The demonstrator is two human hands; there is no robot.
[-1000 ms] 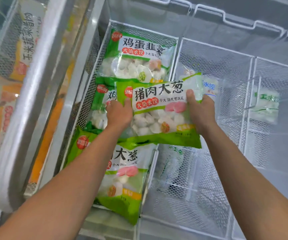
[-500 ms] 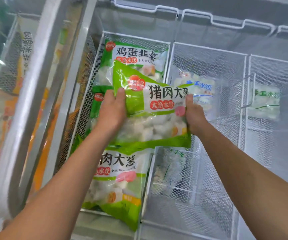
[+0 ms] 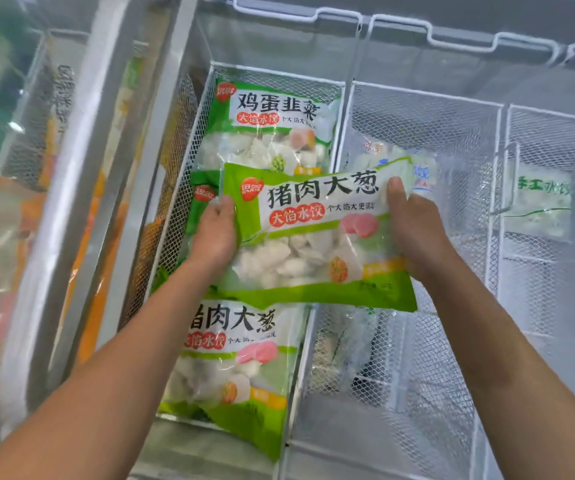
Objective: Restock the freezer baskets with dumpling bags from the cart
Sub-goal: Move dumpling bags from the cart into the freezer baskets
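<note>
Setting: an open chest freezer (image 3: 279,43) seen from above, grey inner wall at the far side, white wire mesh baskets set side by side within.
Lid: a sliding glass lid (image 3: 71,202) at left, with blurred orange and green packs under it.
Left basket (image 3: 182,188): three green dumpling bags lie flat in it, in a row from far to near.
Middle basket (image 3: 421,98): a pale bag (image 3: 421,171) leans at its far end; a clear bag (image 3: 348,341) lies low at the near end.
Right basket (image 3: 556,116): one pale green-lettered bag (image 3: 542,202) stands against the mesh.
Held bag (image 3: 317,237): green and clear, dumplings visible through the window; it hangs flat and slightly tilted above the divider between left and middle baskets, covering part of the left basket's bags.
Far bag (image 3: 272,129): uncovered, at the basket's far end.
Near bag (image 3: 237,362): its near corner overhangs the basket rim.
Left hand (image 3: 215,233): its grip clasps the held bag's left edge, thumb on top.
Right hand (image 3: 417,226): its grip clasps the right edge, thumb laid over the print.
</note>
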